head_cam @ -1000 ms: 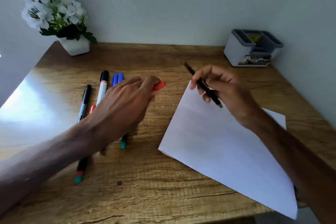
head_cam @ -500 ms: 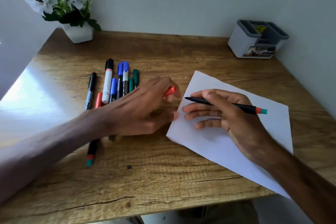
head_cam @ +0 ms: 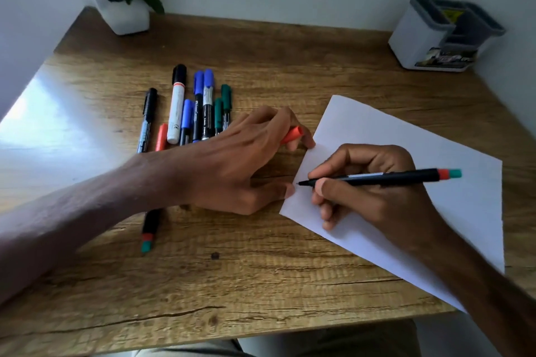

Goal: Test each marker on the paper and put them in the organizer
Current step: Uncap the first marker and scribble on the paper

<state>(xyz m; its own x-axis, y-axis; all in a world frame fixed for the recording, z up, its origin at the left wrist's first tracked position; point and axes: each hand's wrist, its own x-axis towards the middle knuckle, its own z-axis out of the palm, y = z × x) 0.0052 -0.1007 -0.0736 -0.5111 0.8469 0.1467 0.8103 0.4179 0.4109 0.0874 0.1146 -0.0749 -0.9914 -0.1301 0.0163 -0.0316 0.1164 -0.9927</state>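
Note:
My right hand (head_cam: 368,194) grips an uncapped black marker (head_cam: 406,177) with a red and teal end; its tip touches the left corner of the white paper (head_cam: 406,136). My left hand (head_cam: 232,165) holds the marker's red cap (head_cam: 293,135) between its fingers, and its thumb and a fingertip press on the paper's left edge. Several capped markers (head_cam: 197,107) in black, blue, green and red lie in a row behind my left wrist. The white and grey organizer (head_cam: 443,35) stands at the table's back right corner.
A white pot with a flowering plant (head_cam: 121,17) stands at the back left of the wooden table (head_cam: 232,284). One more black marker (head_cam: 149,229) lies partly under my left forearm. Walls close in behind and at both sides.
My right hand has turned the marker into a writing grip and lowered its tip onto the paper's left corner. My left hand has shifted right and now pins the paper's edge.

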